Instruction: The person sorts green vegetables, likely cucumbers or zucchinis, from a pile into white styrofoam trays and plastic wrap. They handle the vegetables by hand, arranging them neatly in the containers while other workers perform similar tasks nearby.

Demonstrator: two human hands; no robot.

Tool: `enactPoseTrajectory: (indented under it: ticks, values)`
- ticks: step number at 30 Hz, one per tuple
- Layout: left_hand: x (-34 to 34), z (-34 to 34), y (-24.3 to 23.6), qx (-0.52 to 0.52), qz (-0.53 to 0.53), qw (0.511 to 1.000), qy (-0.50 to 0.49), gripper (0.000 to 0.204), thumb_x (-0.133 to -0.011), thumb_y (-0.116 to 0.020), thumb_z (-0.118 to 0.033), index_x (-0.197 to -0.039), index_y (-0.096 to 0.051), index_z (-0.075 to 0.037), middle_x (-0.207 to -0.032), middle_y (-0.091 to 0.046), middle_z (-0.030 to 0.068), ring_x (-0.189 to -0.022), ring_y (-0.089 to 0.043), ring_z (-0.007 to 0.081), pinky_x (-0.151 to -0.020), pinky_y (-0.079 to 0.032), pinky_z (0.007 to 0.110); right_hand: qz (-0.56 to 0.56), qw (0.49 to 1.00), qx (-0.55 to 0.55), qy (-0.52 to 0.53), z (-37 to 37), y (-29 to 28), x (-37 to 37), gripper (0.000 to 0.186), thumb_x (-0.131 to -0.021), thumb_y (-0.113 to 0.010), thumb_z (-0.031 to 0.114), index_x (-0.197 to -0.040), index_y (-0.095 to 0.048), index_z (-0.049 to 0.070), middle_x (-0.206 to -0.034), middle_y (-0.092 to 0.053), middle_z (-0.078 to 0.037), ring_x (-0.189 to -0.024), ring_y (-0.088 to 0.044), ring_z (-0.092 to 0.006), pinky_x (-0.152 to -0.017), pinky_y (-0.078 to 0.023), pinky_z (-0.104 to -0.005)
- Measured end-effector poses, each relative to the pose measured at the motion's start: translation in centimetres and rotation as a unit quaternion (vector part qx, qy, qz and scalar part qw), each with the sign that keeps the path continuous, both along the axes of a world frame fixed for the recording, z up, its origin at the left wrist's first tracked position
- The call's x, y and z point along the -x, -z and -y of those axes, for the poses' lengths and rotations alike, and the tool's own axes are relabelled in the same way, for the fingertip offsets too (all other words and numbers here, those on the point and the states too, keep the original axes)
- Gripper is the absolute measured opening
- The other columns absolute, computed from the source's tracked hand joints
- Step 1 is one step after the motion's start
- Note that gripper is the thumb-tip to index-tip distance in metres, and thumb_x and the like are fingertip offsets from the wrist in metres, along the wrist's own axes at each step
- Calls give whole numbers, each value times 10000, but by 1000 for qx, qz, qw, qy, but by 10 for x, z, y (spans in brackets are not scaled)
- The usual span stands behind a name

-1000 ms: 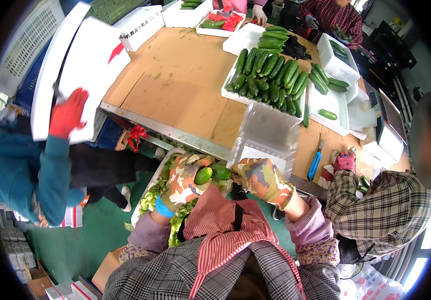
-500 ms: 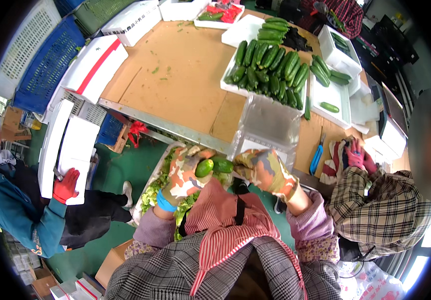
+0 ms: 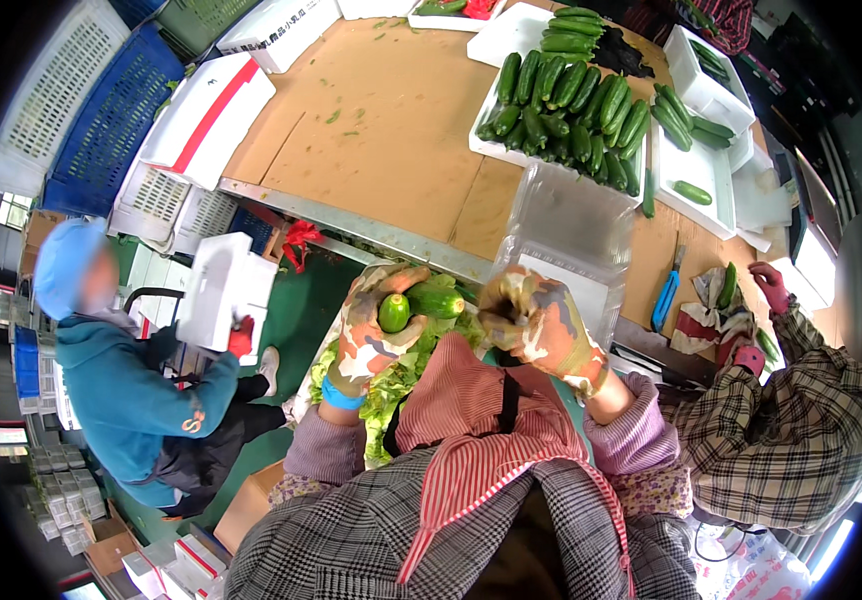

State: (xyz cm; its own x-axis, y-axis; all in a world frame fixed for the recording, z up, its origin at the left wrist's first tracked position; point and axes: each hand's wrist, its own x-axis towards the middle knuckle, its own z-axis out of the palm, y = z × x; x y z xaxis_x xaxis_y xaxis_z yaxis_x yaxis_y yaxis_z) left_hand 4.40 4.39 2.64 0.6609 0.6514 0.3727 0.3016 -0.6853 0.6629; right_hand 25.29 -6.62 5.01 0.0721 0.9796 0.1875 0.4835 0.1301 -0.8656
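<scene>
My left hand, in a camouflage glove, is closed around two small green cucumbers. One cucumber points its pale end upward; the other cucumber lies sideways, its cut-looking end toward my right hand. My right hand, gloved alike, has its fingers curled together just right of that end, apart from it. Whatever those fingers may hold is hidden. Under my left hand are leafy green scraps in a container. Beyond my right hand, a clear plastic liner drapes over the table edge from a white foam box.
A white foam box piled with cucumbers stands on the cardboard-covered table. A blue-handled knife lies at right. One co-worker at left holds a white foam box; another in plaid works at right.
The two cucumbers have turned in my left hand. My right fingers have curled in tighter. The left co-worker has straightened and lifted the foam box; the right co-worker's hands have moved apart.
</scene>
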Motion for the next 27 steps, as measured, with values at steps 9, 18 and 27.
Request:
enactPoseTrajectory:
  ticks: [9,18,27]
  values:
    - [2,0,-2,-96,-12,995,-1,476,-650,-698,-203,-1115,-641,-119,-1077,-617,91,-980,-567,325,-915,-421,435,-110,991,58,-38,-2,3,2,247,-782,-653,137,-980,-664,-10,-821,-644,-176,-746,-648,-279,-675,-503,-347]
    - [8,-10,-20,-285,-48,954,77,430,-834,-500,-394,-1155,-611,-130,-1092,-595,39,-991,-560,284,-915,-408,453,-56,980,171,-88,-3,-16,-2,260,-766,-671,218,-920,-686,9,-814,-670,-149,-738,-657,-275,-665,-507,-347]
    - [6,-3,-20,-248,-39,965,73,407,-831,-533,-375,-1145,-614,-129,-1066,-601,54,-988,-562,291,-901,-427,453,-278,925,256,-40,8,0,2,259,-769,-641,184,-934,-687,-10,-707,-655,-93,-623,-613,-135,-586,-483,-296]
